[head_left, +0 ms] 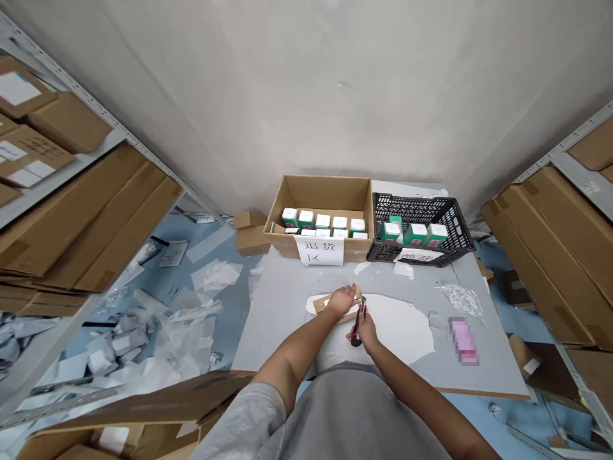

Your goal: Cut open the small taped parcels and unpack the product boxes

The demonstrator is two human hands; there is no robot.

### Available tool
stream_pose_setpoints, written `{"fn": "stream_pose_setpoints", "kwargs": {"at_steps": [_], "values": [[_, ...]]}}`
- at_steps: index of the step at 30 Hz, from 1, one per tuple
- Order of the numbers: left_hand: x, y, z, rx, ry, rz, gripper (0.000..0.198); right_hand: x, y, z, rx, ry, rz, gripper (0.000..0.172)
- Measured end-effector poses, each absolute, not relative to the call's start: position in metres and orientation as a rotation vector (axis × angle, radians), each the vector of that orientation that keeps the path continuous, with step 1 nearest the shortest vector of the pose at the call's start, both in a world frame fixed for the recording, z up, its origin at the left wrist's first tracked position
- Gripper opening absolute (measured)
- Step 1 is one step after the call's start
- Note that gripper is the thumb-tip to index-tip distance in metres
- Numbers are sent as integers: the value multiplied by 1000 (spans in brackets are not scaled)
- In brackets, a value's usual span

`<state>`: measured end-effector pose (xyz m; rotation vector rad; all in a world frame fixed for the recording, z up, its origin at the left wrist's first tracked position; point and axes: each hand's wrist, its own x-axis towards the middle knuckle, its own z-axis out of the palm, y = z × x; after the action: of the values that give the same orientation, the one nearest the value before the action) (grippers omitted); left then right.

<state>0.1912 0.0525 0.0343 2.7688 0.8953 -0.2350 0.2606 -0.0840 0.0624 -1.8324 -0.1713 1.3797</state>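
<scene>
My right hand (366,328) grips a box cutter (356,335) with a black and red handle, its front end pointing away from me. Just left of it, my left hand (341,299) is closed over a small brown cardboard box (320,305), which bears a pale label and is partly hidden by the fingers. Both hands are close together above a white sheet (400,322) lying on the grey table (268,306). The blade's contact with the cardboard is too small to make out.
Behind the hands stand an open carton (282,248) and a black plastic crate (460,237), both holding green-and-white boxes. Clear crumpled wrap (462,300) and a blurred pink item (463,342) lie at right. Shelves with cartons flank the table; paper litter (177,326) covers the left floor.
</scene>
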Motion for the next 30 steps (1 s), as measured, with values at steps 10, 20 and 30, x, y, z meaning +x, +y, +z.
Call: {"fn": "stream_pose_setpoints", "kwargs": {"at_steps": [10,20,30], "values": [[197,54,43,2709,908,-329,62,254,-78,68,-1943,-181,1353,37],[200,57,50,2573,958,-281,52,250,-58,65,-1968,-220,1303,41],[178,39,46,2656,906,9,59,312,-85,72,-1957,-312,1093,49]]}}
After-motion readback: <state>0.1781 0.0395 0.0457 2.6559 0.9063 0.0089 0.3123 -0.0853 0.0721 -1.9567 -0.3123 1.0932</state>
